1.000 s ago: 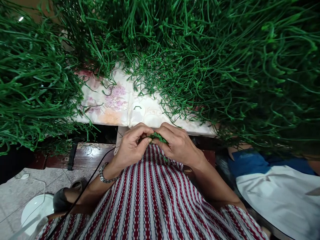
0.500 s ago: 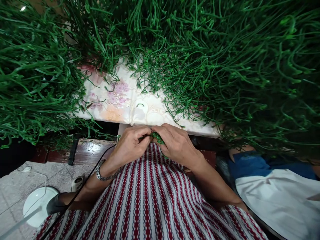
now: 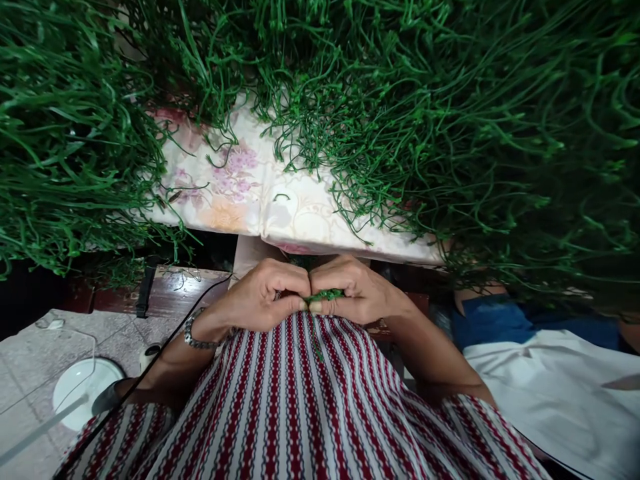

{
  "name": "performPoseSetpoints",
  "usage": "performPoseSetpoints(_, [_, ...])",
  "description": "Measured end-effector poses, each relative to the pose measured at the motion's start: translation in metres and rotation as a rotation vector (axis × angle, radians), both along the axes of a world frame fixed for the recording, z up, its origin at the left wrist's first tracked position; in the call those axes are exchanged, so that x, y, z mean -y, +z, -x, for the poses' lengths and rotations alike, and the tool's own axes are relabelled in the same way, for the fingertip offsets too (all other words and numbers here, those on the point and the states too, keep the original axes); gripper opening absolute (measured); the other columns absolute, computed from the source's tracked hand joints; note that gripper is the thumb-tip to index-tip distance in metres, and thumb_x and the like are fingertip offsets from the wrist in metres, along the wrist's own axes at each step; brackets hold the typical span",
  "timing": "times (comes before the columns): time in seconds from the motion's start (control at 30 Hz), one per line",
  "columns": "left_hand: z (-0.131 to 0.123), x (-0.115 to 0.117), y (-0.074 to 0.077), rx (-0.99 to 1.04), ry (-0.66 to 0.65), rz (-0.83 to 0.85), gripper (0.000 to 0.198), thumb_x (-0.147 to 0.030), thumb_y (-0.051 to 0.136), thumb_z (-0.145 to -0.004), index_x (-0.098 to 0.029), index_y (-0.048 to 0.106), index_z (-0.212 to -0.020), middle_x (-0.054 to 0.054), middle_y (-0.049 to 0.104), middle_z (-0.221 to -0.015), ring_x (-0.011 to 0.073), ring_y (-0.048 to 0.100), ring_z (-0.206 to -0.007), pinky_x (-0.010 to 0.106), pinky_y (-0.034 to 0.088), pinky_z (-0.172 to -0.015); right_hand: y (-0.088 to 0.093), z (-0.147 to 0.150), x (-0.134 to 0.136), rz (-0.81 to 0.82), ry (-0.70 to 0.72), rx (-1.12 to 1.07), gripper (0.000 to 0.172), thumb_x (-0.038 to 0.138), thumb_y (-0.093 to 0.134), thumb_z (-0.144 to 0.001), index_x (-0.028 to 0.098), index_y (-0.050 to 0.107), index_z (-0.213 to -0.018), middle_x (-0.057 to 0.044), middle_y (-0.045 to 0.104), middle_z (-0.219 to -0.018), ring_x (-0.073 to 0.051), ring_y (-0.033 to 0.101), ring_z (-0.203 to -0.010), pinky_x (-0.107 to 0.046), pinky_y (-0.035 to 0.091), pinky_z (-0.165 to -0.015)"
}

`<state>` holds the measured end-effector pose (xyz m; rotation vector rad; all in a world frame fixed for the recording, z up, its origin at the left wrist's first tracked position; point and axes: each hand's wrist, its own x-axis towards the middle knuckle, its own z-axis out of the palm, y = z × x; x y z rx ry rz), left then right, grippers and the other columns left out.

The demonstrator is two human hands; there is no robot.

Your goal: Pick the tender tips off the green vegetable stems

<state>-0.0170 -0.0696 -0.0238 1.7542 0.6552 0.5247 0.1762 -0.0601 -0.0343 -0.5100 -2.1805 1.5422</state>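
My left hand [image 3: 275,293] is closed, thumb and fingers pinched together over the striped cloth on my lap. My right hand [image 3: 350,288] touches it fingertip to fingertip and is curled round small green stems [image 3: 330,294]. One thin stem hangs below the fingertips onto the cloth. What my left fingertips pinch is too small to make out. Beyond both hands, green stems with small buds [image 3: 370,147] are heaped on a table with a floral cover [image 3: 233,180].
Another stem heap [image 3: 65,147] hangs over the table's left edge. A wooden bench [image 3: 183,297] lies below it, with a cable across. A white round base [image 3: 77,393] stands on the floor at left. At right sits a person in blue shorts [image 3: 495,320] and white cloth [image 3: 560,393].
Both hands have moved slightly down toward my lap, and their fingertips now meet. A thin stem now dangles beneath them. The table edge appears slightly higher in view.
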Motion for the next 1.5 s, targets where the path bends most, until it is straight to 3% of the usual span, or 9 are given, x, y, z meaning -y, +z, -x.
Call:
performPoseSetpoints(0.2, [0.001, 0.001, -0.004, 0.172, -0.026, 0.217, 0.022, -0.025, 0.056, -0.078, -0.017, 0.062, -0.059, 0.002, 0.055, -0.052, 0.0112, 0.047, -0.047, 0.025, 0.038, -0.049, -0.017, 0.006, 0.005, 0.432, 0.08, -0.187, 0.033, 0.036, 0.056, -0.082, 0.011, 0.052, -0.06, 0.005, 0.041, -0.05, -0.005, 0.036, -0.047, -0.019, 0.029, -0.048])
performPoseSetpoints(0.4, [0.003, 0.004, -0.009, 0.225, -0.025, 0.362, 0.028, -0.038, 0.06, -0.076, -0.017, 0.065, -0.058, 0.004, 0.057, -0.052, 0.0125, 0.049, -0.046, 0.026, 0.039, -0.047, -0.024, 0.014, 0.015, 0.522, 0.034, -0.331, 0.037, 0.042, 0.06, -0.078, 0.012, 0.053, -0.057, 0.001, 0.049, -0.05, -0.006, 0.042, -0.046, -0.02, 0.033, -0.049])
performPoseSetpoints(0.53, [0.004, 0.004, -0.013, 0.413, 0.011, 0.441, 0.03, -0.039, 0.064, -0.073, -0.015, 0.063, -0.055, 0.002, 0.053, -0.046, 0.01, 0.045, -0.041, 0.024, 0.035, -0.044, -0.027, 0.014, 0.02, 0.556, 0.057, -0.402, 0.041, 0.049, 0.057, -0.078, 0.013, 0.055, -0.058, 0.001, 0.049, -0.048, -0.007, 0.042, -0.044, -0.021, 0.035, -0.048])
performPoseSetpoints(0.73, [0.007, 0.0, -0.01, 0.294, 0.241, 0.098, 0.01, -0.014, 0.06, -0.077, -0.013, 0.061, -0.067, -0.001, 0.051, -0.055, 0.007, 0.042, -0.049, 0.021, 0.032, -0.047, -0.017, 0.003, 0.016, 0.209, -0.431, -0.127, 0.026, 0.039, 0.057, -0.083, 0.014, 0.06, -0.089, -0.002, 0.061, -0.077, -0.008, 0.054, -0.067, -0.019, 0.041, -0.061])
performPoseSetpoints(0.9, [-0.002, 0.005, -0.011, 0.095, 0.383, -0.297, 0.007, -0.009, 0.055, -0.078, -0.013, 0.059, -0.074, -0.001, 0.054, -0.061, 0.0082, 0.047, -0.055, 0.022, 0.038, -0.054, -0.013, 0.012, 0.017, 0.001, -0.452, 0.004, 0.023, 0.037, 0.06, -0.081, 0.014, 0.058, -0.086, 0.003, 0.054, -0.065, -0.006, 0.047, -0.059, -0.018, 0.037, -0.057])
performPoseSetpoints(1.03, [-0.002, 0.008, -0.009, -0.035, 0.343, -0.411, 0.008, -0.008, 0.051, -0.08, -0.013, 0.058, -0.077, 0.0, 0.055, -0.064, 0.0085, 0.048, -0.058, 0.021, 0.038, -0.056, -0.015, 0.015, 0.02, -0.058, -0.481, -0.015, 0.022, 0.03, 0.052, -0.087, 0.013, 0.054, -0.073, 0.004, 0.048, -0.06, -0.005, 0.042, -0.055, -0.017, 0.034, -0.054])
performPoseSetpoints(1.27, [0.011, 0.005, 0.002, -0.352, 0.074, -0.377, 0.015, -0.011, 0.046, -0.08, -0.015, 0.054, -0.068, -0.001, 0.05, -0.06, 0.011, 0.044, -0.056, 0.025, 0.032, -0.054, -0.016, 0.009, 0.022, -0.371, -0.342, 0.16, 0.031, 0.032, 0.045, -0.089, 0.015, 0.048, -0.064, 0.002, 0.043, -0.059, -0.009, 0.038, -0.056, -0.023, 0.029, -0.055])
performPoseSetpoints(1.43, [0.013, 0.001, -0.003, 0.049, -0.184, 0.121, 0.018, -0.016, 0.051, -0.08, -0.014, 0.06, -0.064, 0.0, 0.053, -0.053, 0.0091, 0.046, -0.048, 0.023, 0.035, -0.05, -0.01, 0.008, 0.018, -0.02, 0.073, -0.113, 0.033, 0.033, 0.043, -0.09, 0.016, 0.049, -0.062, 0.002, 0.045, -0.056, -0.008, 0.042, -0.053, -0.021, 0.033, -0.054])
performPoseSetpoints(1.5, [0.017, 0.0, -0.007, 0.226, -0.172, 0.326, 0.018, -0.022, 0.057, -0.078, -0.014, 0.062, -0.063, 0.001, 0.056, -0.053, 0.0097, 0.048, -0.046, 0.023, 0.037, -0.048, -0.009, 0.004, 0.017, 0.167, 0.226, -0.268, 0.032, 0.033, 0.047, -0.089, 0.016, 0.052, -0.063, 0.001, 0.048, -0.055, -0.007, 0.044, -0.051, -0.02, 0.035, -0.054])
